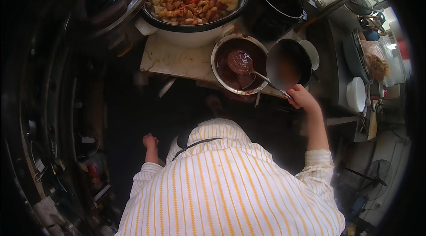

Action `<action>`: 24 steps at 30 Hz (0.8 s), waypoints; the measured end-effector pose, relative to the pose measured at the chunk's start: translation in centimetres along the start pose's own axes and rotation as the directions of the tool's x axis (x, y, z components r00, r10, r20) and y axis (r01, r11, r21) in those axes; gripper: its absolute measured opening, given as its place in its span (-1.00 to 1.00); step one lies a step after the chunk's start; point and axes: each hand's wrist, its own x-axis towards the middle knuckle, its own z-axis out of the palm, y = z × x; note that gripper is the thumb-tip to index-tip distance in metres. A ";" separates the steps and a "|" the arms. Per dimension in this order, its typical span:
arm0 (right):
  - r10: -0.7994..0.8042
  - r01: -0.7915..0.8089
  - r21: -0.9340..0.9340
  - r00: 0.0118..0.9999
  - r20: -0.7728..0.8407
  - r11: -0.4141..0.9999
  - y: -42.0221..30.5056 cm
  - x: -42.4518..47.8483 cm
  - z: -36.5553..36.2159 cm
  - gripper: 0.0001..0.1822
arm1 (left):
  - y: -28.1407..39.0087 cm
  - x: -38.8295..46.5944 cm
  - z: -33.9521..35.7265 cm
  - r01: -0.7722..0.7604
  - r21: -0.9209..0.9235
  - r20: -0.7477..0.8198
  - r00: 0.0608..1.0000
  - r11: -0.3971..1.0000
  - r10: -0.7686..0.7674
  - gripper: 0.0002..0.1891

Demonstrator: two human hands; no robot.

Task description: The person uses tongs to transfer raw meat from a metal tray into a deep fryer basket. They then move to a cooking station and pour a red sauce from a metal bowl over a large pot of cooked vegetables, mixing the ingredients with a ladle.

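My right hand (300,97) is closed around the handle of a metal ladle (240,61). The ladle's bowl, filled with dark reddish-brown sauce, is over a round metal pot (217,77) that holds more of the same sauce. Low at my left side, my left hand (150,140) hangs away from the counter with its fingers curled; nothing is seen in it. Beyond the sauce pot stands a wide white pan with a black rim (196,28), heaped with chopped, red-seasoned pieces. A dark pot (306,59) adjoins the sauce pot on the right; its inside is blurred.
The pots stand on a stained light countertop (179,59). At the upper left is a large lidded cooker (133,9), at the upper right a black bucket (281,1). A side counter on the right carries a white bowl (356,94) and bagged food (376,58). A fan (376,179) stands lower right.
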 end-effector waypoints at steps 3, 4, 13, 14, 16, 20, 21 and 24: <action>-0.050 0.051 -0.101 0.999 0.017 0.994 -2.9 -3.0 -1.4 -0.74 | 2.5 -2.4 0.2 -0.001 0.012 0.010 1.000 1.000 0.001 -0.81; -0.070 0.072 -0.072 0.997 0.036 0.995 -2.6 -3.3 -2.2 -0.69 | 2.7 -2.7 0.4 -0.007 0.013 0.009 1.000 1.000 0.007 -0.81; 0.058 -0.036 -0.235 0.994 0.089 0.971 -7.1 -5.4 -5.0 -0.68 | 1.0 -1.6 0.5 0.026 -0.011 -0.028 0.999 1.000 -0.027 -0.81; 0.068 -0.042 -0.239 0.992 0.103 0.970 -7.6 -5.5 -5.2 -0.68 | 0.7 -1.4 0.5 0.029 -0.013 -0.034 0.999 1.000 -0.029 -0.81; 0.068 -0.035 -0.222 0.988 0.140 0.974 -8.3 -5.8 -5.4 -0.70 | 0.7 -1.6 0.2 0.048 -0.020 -0.035 0.998 0.999 -0.049 -0.81; 0.035 -0.012 -0.167 0.990 0.137 0.986 -10.0 -5.8 -6.7 -0.65 | 0.3 -0.9 -0.8 0.063 0.014 -0.041 0.997 0.998 -0.063 -0.82; 0.025 -0.003 -0.157 0.990 0.140 0.988 -10.6 -5.9 -7.2 -0.64 | 0.1 -0.9 -0.7 0.062 0.004 -0.048 0.997 0.998 -0.061 -0.82; 0.015 0.001 -0.118 0.990 0.140 0.993 -12.8 -5.9 -9.4 -0.61 | -0.4 -0.9 -0.7 0.062 -0.021 -0.064 0.996 0.998 -0.063 -0.82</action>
